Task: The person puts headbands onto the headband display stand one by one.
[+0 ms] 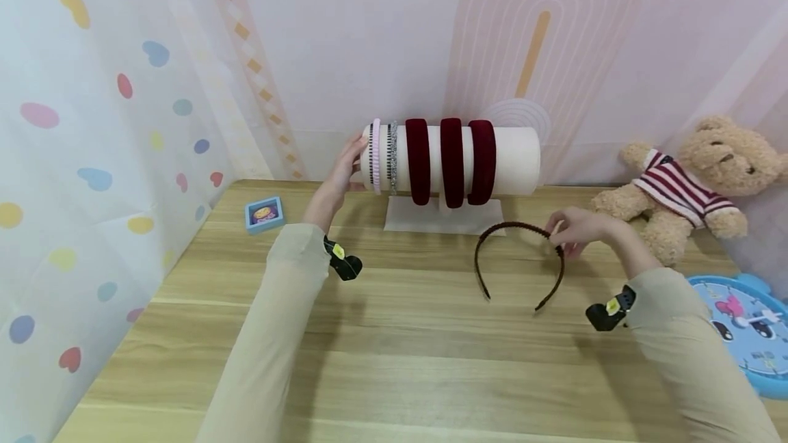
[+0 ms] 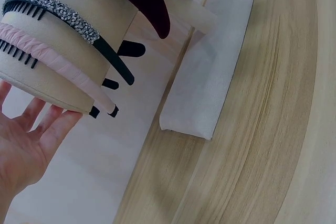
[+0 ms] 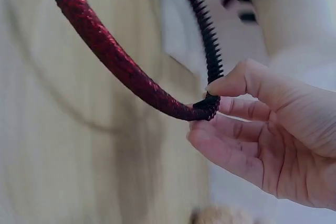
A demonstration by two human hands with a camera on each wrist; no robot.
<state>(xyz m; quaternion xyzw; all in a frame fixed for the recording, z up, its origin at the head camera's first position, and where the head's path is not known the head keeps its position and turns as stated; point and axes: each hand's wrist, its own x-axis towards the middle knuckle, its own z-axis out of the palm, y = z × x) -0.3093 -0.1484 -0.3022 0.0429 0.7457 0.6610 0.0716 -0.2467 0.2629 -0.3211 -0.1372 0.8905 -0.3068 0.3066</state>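
Observation:
A thin dark red headband (image 1: 520,225) with small teeth inside is pinched at one side between the thumb and fingers of my right hand (image 1: 581,230). It hangs with its tips downward, in front of the display stand. In the right wrist view the headband (image 3: 107,51) shows a glittery red covering. My left hand (image 1: 341,168) touches the left end of the cream display roll (image 1: 518,159), its fingers fairly straight in the left wrist view. Around the roll sit a pink headband (image 1: 376,156), a silver glittery headband (image 1: 394,163) and three wide dark red headbands (image 1: 452,163).
The roll stands on a white base (image 1: 409,217) at the back of the wooden table (image 1: 394,361). A small blue framed box (image 1: 265,215) lies to the left. At the right are a teddy bear (image 1: 677,190) in a striped sweater and a blue clock (image 1: 745,327).

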